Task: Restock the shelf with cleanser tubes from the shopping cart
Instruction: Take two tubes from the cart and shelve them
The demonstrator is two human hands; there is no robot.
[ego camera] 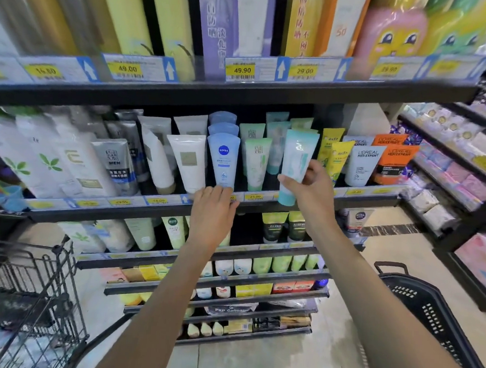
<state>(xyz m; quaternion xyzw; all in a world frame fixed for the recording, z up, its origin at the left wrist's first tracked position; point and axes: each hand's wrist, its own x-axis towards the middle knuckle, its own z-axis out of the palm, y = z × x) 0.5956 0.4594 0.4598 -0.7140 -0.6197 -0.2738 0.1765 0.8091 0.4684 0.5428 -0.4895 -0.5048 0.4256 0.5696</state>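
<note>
My right hand [310, 185] grips a teal-and-white cleanser tube [296, 159], cap down, upright in front of the middle shelf [364, 198], just before a row of similar teal tubes [276, 146]. My left hand [213, 207] rests on the shelf's front edge, fingertips touching the base of a blue Nivea tube [222, 159]; it holds nothing. The wire shopping cart [26, 298] stands at the lower left, its contents dark and blurred.
Rows of upright tubes fill the middle shelf: white, green, yellow, L'Oreal white and orange. Tall boxed products stand on the shelf above [242, 92]. Lower shelves hold more tubes. A black plastic basket [417, 305] sits on the floor at right, beside another rack [466, 176].
</note>
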